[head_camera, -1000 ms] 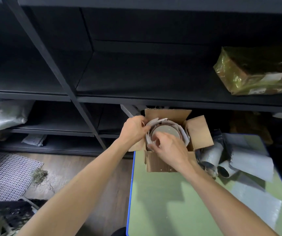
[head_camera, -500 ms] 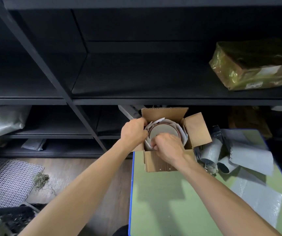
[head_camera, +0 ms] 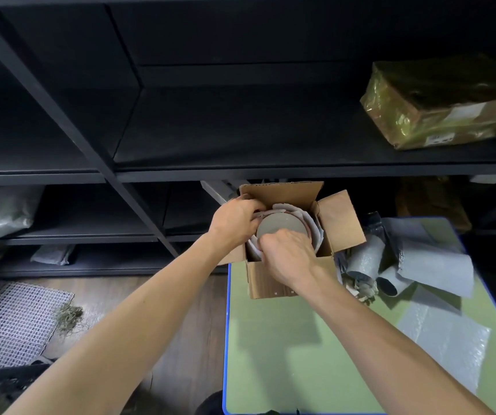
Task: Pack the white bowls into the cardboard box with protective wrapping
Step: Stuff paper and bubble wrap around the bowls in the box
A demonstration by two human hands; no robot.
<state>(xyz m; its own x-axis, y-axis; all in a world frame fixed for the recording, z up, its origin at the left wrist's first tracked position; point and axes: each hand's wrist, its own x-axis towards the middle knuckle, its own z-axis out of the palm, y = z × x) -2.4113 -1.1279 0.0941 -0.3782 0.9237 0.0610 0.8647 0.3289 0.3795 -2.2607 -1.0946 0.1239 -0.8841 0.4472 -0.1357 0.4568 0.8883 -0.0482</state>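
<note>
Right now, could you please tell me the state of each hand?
Left hand: grips the protective wrapping beside the white bowl.
Right hand: fingers curled at the bowl's near rim; hold cannot be told.

1. white bowl (head_camera: 281,224): round and pale; sits inside the box between the left hand (head_camera: 234,223) and the right hand (head_camera: 288,256)
2. protective wrapping (head_camera: 311,223): pale sheet ringing the bowl; both hands' fingers curl onto its edge
3. cardboard box (head_camera: 266,284): brown; flaps open; standing beneath both hands

Both forearms (head_camera: 139,319), left hand (head_camera: 234,223), right hand (head_camera: 288,256) bare; possibly dark clothing (head_camera: 210,404) below.
</note>
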